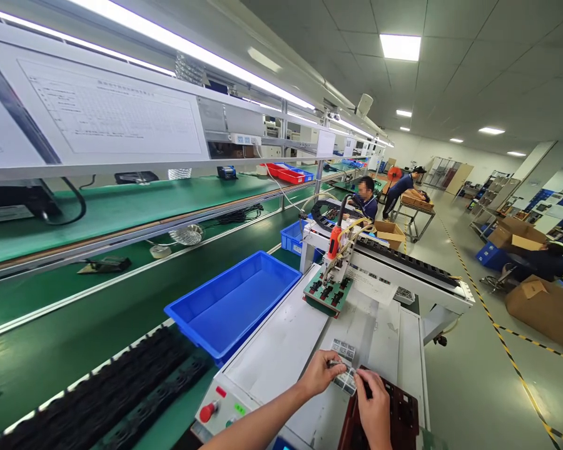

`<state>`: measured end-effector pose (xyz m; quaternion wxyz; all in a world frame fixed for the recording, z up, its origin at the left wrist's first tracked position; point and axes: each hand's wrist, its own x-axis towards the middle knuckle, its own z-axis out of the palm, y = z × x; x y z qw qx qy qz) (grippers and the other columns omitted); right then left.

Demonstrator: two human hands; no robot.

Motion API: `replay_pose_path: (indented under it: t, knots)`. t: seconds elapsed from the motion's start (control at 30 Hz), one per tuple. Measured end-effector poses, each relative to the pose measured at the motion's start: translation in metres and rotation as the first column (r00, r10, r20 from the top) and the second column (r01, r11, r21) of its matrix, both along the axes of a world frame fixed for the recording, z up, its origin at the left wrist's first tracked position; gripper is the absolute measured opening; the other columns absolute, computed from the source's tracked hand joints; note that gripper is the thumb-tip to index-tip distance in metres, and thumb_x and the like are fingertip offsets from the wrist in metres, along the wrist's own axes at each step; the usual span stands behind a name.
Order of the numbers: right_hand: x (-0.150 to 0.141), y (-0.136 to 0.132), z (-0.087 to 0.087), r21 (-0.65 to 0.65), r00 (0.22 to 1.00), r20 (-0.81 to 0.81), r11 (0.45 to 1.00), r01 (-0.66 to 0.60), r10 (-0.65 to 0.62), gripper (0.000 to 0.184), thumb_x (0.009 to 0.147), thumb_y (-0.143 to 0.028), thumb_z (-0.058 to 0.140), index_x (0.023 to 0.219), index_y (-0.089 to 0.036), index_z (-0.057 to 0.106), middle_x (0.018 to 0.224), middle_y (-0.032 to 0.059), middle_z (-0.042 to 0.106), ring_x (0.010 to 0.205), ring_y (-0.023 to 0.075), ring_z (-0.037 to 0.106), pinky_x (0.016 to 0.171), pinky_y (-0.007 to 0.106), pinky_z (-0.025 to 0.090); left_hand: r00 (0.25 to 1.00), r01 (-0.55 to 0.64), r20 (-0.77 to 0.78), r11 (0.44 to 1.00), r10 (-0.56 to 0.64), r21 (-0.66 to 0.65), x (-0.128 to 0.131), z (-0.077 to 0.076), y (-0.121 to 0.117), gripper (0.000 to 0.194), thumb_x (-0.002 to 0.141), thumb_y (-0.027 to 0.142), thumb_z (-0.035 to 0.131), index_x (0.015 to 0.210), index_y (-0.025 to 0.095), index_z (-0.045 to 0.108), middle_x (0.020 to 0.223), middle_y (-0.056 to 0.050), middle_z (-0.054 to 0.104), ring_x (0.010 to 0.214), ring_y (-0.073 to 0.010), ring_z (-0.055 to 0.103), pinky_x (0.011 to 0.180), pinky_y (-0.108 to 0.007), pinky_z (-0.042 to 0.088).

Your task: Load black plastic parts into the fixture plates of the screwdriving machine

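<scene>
Over a dark red slotted fixture (405, 407) on the white machine bed (281, 337), my right hand (375, 403) bends its fingertips close together; whether they grip anything, I cannot tell. My left hand (318, 374) pinches a small grey piece (339, 364), too small to identify or to show its long axis. The piece lies right at the left fingertips, the right hand just across from it, with a grey gridded tray (347, 382) between and below. Just beyond sits a second gridded block (343, 349); farther off, a green fixture (327, 294) bears black parts.
</scene>
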<state>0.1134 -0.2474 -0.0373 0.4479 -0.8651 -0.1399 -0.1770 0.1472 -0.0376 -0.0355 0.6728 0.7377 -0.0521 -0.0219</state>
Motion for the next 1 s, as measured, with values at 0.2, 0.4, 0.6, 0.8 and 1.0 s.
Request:
replay_pose_path:
  t: [0.2,0.4,0.6,0.8,1.0]
  knots:
    - [-0.003,0.004,0.004,-0.074,0.985,0.157,0.995,-0.067,0.078,0.021,0.104,-0.036,0.061,0.114,-0.033,0.079,0.119,0.0089,0.077,0.116,0.0340,0.069,0.096,0.053,0.060,0.998,0.038,-0.048,0.998,-0.040,-0.047,-0.001,-0.005,-0.003,0.054,0.070,0.068,0.083,0.070,0.015,0.075,0.055,0.003,0.056,0.059,-0.0134,0.042,0.058,-0.027,0.031]
    - [-0.002,0.013,0.003,0.160,0.996,-0.057,0.984,0.081,-0.072,0.059,0.102,-0.049,0.065,0.152,-0.021,0.050,0.104,0.0087,0.079,0.097,0.0283,0.076,0.090,0.044,0.062,0.998,0.018,-0.053,0.984,-0.028,-0.178,-0.004,-0.006,-0.007,0.062,0.083,0.078,0.065,0.079,0.017,0.066,0.062,0.005,0.050,0.059,-0.0115,0.039,0.059,-0.026,0.031]
    - [-0.006,0.015,0.011,0.195,0.999,-0.041,0.980,0.028,-0.021,0.042,0.099,-0.050,0.068,0.131,-0.023,0.063,0.099,0.0082,0.077,0.098,0.0301,0.073,0.099,0.051,0.057,0.997,-0.054,-0.057,0.982,0.045,-0.181,-0.005,-0.005,-0.009,0.059,0.082,0.076,0.068,0.070,0.018,0.059,0.062,0.006,0.046,0.060,-0.0113,0.036,0.058,-0.026,0.028]
    - [-0.005,0.030,0.022,0.474,0.985,-0.170,0.873,0.112,-0.034,0.075,0.098,-0.049,0.069,0.158,-0.026,0.031,0.127,0.0139,0.068,0.114,0.0297,0.068,0.100,0.051,0.059,0.994,-0.090,-0.075,0.988,0.081,-0.127,-0.010,0.000,-0.006,0.061,0.081,0.074,0.069,0.058,0.021,0.050,0.056,0.008,0.034,0.057,-0.0107,0.028,0.057,-0.027,0.022]
    - [-0.006,0.046,0.025,0.410,0.996,-0.090,0.911,0.036,0.001,0.067,0.100,-0.040,0.065,0.158,-0.031,0.034,0.144,0.0175,0.053,0.115,0.0280,0.064,0.090,0.047,0.064,0.997,0.060,-0.044,0.996,-0.063,-0.068,-0.021,0.007,-0.005,0.048,0.077,0.061,0.081,0.067,0.017,0.064,0.060,0.006,0.044,0.060,-0.0118,0.033,0.057,-0.027,0.024]
